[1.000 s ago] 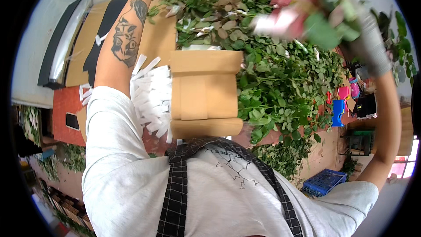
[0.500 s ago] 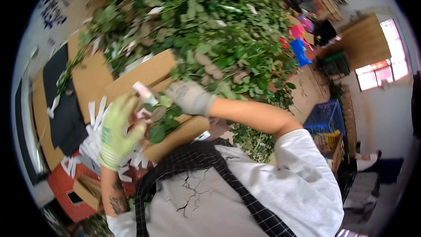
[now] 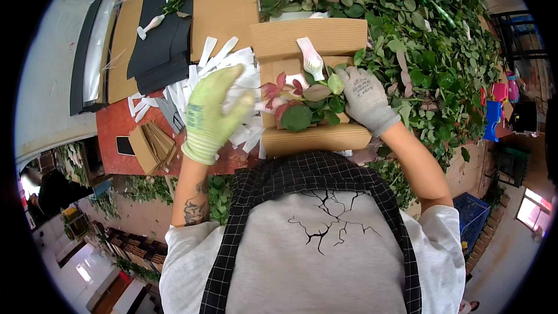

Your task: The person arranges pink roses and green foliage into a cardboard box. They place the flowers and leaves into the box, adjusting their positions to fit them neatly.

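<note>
My left hand (image 3: 216,113), in a pale green glove, is raised over a heap of white mesh sleeves (image 3: 247,84). Its thumb and fingers are apart with nothing between them. In a grey glove, my right hand (image 3: 366,96) curls around rose stems beside green leaves; its fingertips are partly hidden. Left of it, a rose bud in a white mesh sleeve (image 3: 312,59) lies on corrugated cardboard (image 3: 308,38). Reddish and green rose leaves (image 3: 296,117) spread below the bud, over another sleeved bud. A rolled corrugated edge (image 3: 314,139) runs nearest my apron.
Leafy rose stems (image 3: 430,52) pile high at the right and back. Black sheets (image 3: 160,35) and brown cardboard (image 3: 224,17) lie at the back left, with one sleeved rose (image 3: 152,25) on them. A phone (image 3: 124,145) and folded cardboard strips (image 3: 152,145) rest on the red table (image 3: 116,122).
The view has turned, so the table now appears more level. My left hand is farther from the sleeved bud, fingers apart; my right hand stays by the leaves and stems.
</note>
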A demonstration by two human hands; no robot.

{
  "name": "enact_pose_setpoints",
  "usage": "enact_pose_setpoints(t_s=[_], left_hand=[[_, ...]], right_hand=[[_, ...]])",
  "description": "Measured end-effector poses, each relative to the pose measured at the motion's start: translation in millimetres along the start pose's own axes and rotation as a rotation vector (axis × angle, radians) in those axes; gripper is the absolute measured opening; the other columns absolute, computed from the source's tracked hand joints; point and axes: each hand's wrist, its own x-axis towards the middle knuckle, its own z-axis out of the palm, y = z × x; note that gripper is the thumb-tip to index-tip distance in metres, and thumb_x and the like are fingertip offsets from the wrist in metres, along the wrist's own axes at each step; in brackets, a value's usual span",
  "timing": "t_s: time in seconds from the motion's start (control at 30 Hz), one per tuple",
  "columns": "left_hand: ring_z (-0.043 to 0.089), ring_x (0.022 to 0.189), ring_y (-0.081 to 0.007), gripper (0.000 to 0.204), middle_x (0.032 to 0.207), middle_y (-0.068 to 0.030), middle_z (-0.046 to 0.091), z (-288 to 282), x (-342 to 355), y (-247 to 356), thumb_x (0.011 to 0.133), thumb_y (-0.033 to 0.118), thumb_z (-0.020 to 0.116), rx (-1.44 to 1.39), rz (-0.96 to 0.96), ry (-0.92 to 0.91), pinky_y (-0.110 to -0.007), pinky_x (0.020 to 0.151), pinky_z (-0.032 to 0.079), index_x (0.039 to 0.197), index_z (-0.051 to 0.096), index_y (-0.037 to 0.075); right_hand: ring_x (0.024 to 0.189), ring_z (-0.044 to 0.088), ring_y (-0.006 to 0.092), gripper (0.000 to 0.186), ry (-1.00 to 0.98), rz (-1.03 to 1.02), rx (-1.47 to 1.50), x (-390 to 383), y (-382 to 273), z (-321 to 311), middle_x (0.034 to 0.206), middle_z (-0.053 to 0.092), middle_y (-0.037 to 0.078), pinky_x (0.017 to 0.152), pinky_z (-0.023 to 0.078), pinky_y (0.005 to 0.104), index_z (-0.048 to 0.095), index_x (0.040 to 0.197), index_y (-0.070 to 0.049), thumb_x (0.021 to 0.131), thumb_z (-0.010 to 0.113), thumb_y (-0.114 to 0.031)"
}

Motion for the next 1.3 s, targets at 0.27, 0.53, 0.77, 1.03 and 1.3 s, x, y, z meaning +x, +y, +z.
enact_pose_setpoints(t_s=[0.27, 0.53, 0.77, 1.03, 1.3], left_hand=[[0.065, 0.098, -0.0313, 0.057, 0.104, -0.0165, 0.067, 26.9, 10.6, 9.9, 0.075, 0.033, 0.078, -0.101, -0.161, -0.458, -0.038, 0.086, 0.050, 0.121, 0.063, 0.004], [0.064, 0.093, -0.0250, 0.049, 0.102, -0.0142, 0.067, 30.3, 1.8, -6.7, 0.076, 0.025, 0.078, -0.375, -0.275, -0.566, -0.034, 0.086, 0.049, 0.118, 0.064, 0.004], [0.064, 0.096, -0.0336, 0.057, 0.110, -0.0159, 0.066, 25.3, -14.5, -13.7, 0.074, 0.025, 0.078, -0.306, -0.158, -0.476, -0.038, 0.088, 0.050, 0.123, 0.061, 0.001], [0.053, 0.120, -0.0325, 0.055, 0.124, -0.0122, 0.060, 32.2, 44.8, 85.7, 0.069, 0.019, 0.075, 0.065, 0.369, -0.190, -0.045, 0.102, 0.042, 0.121, 0.059, 0.007], [0.053, 0.120, -0.0321, 0.054, 0.122, -0.0089, 0.061, 110.4, 45.6, 52.1, 0.072, 0.012, 0.072, 0.078, 0.360, -0.329, -0.045, 0.101, 0.041, 0.124, 0.059, 0.008]], right_hand=[[0.121, 0.051, 0.0335, 0.081, 0.141, -0.139, 0.189, -5.4, 17.6, -11.6, 0.124, 0.055, 0.017, 0.107, 0.036, 0.0442, 0.040, 0.140, -0.008, 0.070, 0.077, -0.024], [0.082, 0.061, 0.0187, 0.021, 0.344, -0.496, 0.008, -14.4, -54.7, -53.6, 0.090, 0.059, 0.003, 0.070, 0.050, 0.0350, 0.066, 0.104, -0.016, 0.084, 0.059, -0.016], [0.090, 0.063, 0.0256, 0.023, 0.332, -0.415, 0.363, -3.0, -46.6, -25.7, 0.101, 0.062, 0.008, 0.080, 0.052, 0.0384, 0.064, 0.101, -0.008, 0.078, 0.064, -0.006], [0.096, 0.060, 0.0104, 0.034, 0.404, 0.105, 1.535, -47.1, -0.2, 44.7, 0.107, 0.062, 0.007, 0.081, 0.051, 0.0263, 0.052, 0.121, 0.003, 0.088, 0.050, 0.009], [0.100, 0.061, 0.0240, 0.046, 0.918, 0.444, 0.844, -80.9, 33.7, 92.7, 0.114, 0.062, 0.014, 0.089, 0.049, 0.0350, 0.049, 0.125, 0.000, 0.083, 0.069, 0.001]])
